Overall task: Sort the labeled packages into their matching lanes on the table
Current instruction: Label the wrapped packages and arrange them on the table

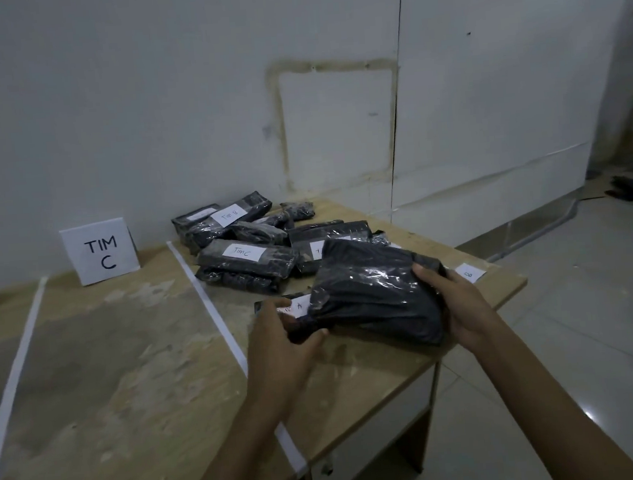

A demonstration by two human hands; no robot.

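Between both hands (276, 330) (460, 304); package (376, 299) gripped.

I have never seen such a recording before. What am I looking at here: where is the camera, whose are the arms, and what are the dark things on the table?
There is no machine here. The single picture comes from a camera worn on a person's head, looking forward and down, so the two arms are that person's own. The left hand and the right hand grip a large black wrapped package at its two ends, over the wooden table. Behind it lies a pile of similar packages with white handwritten labels; one reads Tim C. Strips of white tape divide the table into lanes, and a standing sign reading TIM C marks one.
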